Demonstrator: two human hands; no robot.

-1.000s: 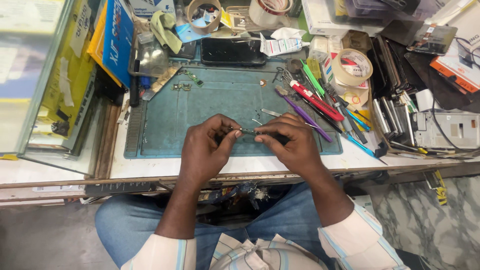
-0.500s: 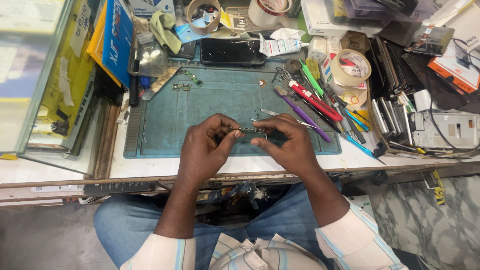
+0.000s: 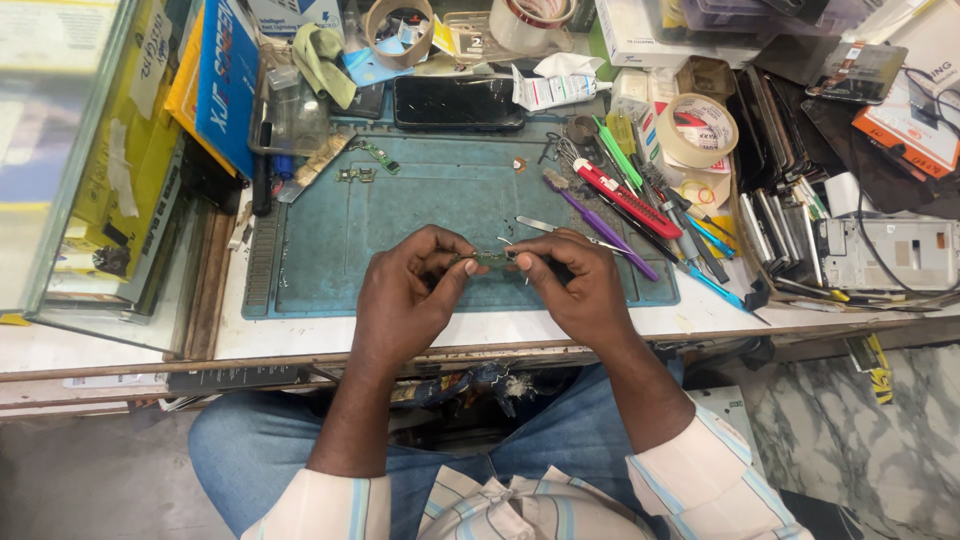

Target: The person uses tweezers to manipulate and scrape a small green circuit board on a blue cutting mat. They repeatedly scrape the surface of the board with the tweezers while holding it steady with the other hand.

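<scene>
The small circuit board [image 3: 490,259] sits pinched between the two hands, just above the near edge of the teal work mat [image 3: 420,215]. The left hand [image 3: 408,295] has its fingertips closed on the board's left end, and the right hand [image 3: 572,287] grips the right end with thumb and forefinger, the other fingers curled under. Both hands meet over the front middle of the mat, knuckles nearly touching.

The board is a narrow greenish strip, dark and thin, mostly hidden by the fingertips; its details are too small to make out.

On the mat just behind the right hand lie metal tweezers [image 3: 545,227]. Toward the mat's far left corner sit a few small green board pieces [image 3: 372,152]. Beyond the mat's far edge a dark phone [image 3: 457,102] lies flat, screen up. At the mat's right edge a purple-handled brush [image 3: 600,226], a red utility knife [image 3: 626,186] and green and blue tools lie in a slanted heap, with a roll of tape [image 3: 697,130] just past them. Left of the mat stand blue and yellow boxes [image 3: 212,80] on edge. Nothing lies between the hands and the mat. The table [image 3: 300,335] edge runs just in front of the mat, over the person's blue-trousered knees.
</scene>
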